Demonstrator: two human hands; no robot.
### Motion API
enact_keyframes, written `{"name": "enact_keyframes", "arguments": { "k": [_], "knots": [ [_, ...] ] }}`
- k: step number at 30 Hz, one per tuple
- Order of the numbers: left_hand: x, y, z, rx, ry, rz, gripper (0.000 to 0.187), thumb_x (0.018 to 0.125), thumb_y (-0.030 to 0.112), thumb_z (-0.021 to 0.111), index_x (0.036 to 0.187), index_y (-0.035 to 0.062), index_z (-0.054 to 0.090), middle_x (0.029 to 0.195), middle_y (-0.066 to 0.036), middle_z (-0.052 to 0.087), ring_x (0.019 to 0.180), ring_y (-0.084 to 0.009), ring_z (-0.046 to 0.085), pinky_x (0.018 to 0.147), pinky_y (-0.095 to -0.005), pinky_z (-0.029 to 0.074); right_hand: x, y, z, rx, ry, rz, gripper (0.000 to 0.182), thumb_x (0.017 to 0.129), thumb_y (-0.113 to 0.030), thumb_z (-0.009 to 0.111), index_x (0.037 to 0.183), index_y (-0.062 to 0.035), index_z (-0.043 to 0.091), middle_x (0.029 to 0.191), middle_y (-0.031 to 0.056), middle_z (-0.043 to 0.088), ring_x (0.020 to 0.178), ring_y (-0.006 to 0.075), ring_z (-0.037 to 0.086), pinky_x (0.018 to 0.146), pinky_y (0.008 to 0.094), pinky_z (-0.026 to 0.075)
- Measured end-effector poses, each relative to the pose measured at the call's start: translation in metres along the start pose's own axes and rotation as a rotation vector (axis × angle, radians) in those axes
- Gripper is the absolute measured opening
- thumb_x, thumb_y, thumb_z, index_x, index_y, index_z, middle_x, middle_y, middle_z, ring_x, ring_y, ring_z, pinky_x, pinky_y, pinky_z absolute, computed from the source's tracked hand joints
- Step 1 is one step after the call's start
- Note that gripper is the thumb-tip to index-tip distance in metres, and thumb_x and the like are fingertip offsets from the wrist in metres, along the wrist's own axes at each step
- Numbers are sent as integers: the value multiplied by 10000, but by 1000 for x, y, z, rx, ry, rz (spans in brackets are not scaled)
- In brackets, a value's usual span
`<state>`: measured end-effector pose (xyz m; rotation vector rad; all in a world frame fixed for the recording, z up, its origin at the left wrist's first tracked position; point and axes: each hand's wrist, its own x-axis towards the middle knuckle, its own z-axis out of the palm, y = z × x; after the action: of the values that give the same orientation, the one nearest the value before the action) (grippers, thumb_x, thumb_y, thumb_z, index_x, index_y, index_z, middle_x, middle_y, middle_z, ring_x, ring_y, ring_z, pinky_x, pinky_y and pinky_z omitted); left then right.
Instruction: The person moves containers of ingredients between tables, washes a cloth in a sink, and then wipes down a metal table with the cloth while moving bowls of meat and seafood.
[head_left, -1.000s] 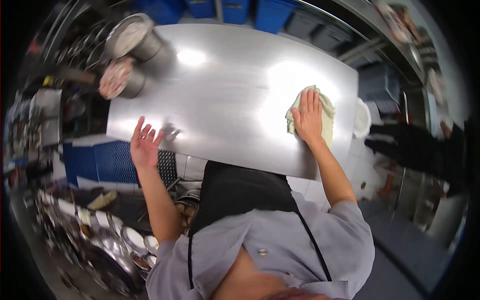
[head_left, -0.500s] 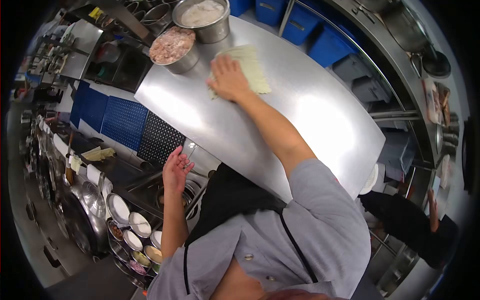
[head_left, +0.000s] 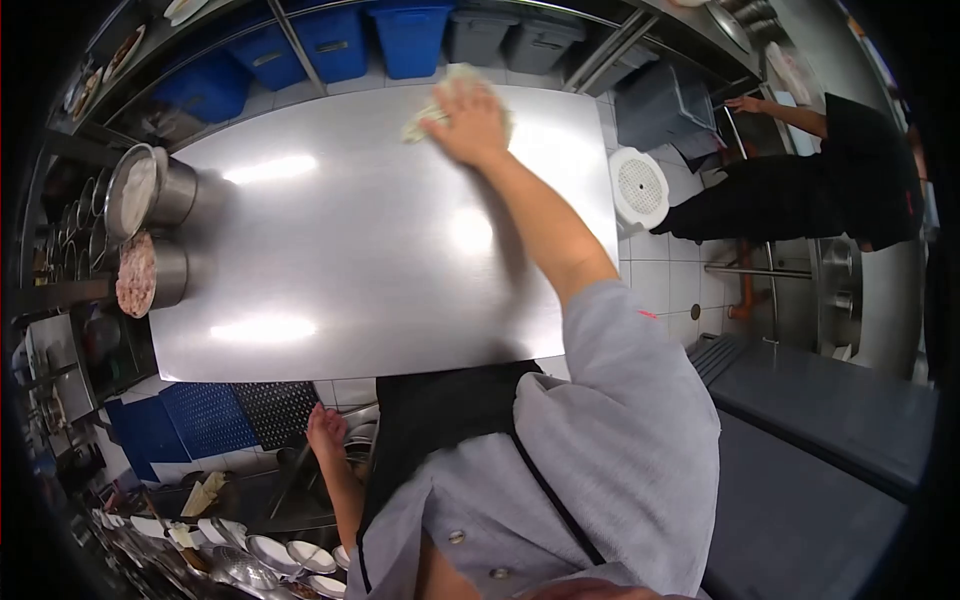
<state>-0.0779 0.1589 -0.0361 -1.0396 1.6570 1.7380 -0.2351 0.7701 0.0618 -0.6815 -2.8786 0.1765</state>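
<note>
My right hand [head_left: 470,125] presses down on a pale, crumpled cloth [head_left: 418,126] at the far edge of the steel table [head_left: 360,240]. Its fingers lie over the cloth and hide much of it. My left hand [head_left: 326,432] hangs low beyond the table's near edge, beside my black apron. Its fingers are loosely bent and apart, with nothing seen in them. On the table's left end stand a metal pot [head_left: 176,192] with something whitish in it and a metal container [head_left: 172,270] heaped with pink minced meat [head_left: 136,275].
Blue bins [head_left: 413,40] and grey bins [head_left: 545,42] line the far side under a shelf. A white stool [head_left: 640,188] stands by the table's right edge. Another person [head_left: 800,195] in black is at the right. Bowls [head_left: 270,552] sit at lower left.
The view has turned, so the pots now appear at the left. My right hand and the cloth have moved from near the pots to the far edge. My left hand stays low.
</note>
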Motion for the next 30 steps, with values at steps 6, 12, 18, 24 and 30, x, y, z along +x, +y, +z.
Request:
{"name": "enact_keyframes", "arguments": {
  "k": [6,12,18,24,30],
  "knots": [
    [-37,-67,1,60,52,-6,416,901,281,625,1272,104,558,902,-15,620,783,-159,593,732,-353,515,-82,158,-41,-69,9,294,714,924,-685,303,1526,-303,271,1589,198,165,1475,412,57,1178,523,55],
    [-21,-126,1,-44,-108,-2,435,912,162,598,1316,34,499,813,-16,580,624,-100,543,516,-242,431,-212,146,-70,-73,-98,90,630,948,-600,381,1503,-307,328,1591,180,171,1452,466,89,1142,607,92],
    [-59,-119,43,-11,-89,157,432,920,99,576,1335,21,488,787,-2,552,605,-67,489,506,-215,383,-268,78,-71,-60,-165,-295,622,936,-547,450,1501,-312,338,1595,149,184,1443,474,113,1127,641,88],
    [-122,-168,39,71,-44,258,406,900,172,634,1289,77,572,887,5,598,752,-88,554,652,-244,461,-170,82,-34,-7,-37,-335,685,942,-615,384,1507,-234,321,1591,118,217,1457,394,159,1127,617,133],
    [-173,-326,-18,-27,206,51,443,842,183,630,1276,101,589,854,-8,597,713,-99,554,595,-254,458,-171,102,-24,-43,-25,-234,739,952,-631,335,1514,-153,294,1573,141,251,1436,427,189,1127,568,168]
  ]
}}
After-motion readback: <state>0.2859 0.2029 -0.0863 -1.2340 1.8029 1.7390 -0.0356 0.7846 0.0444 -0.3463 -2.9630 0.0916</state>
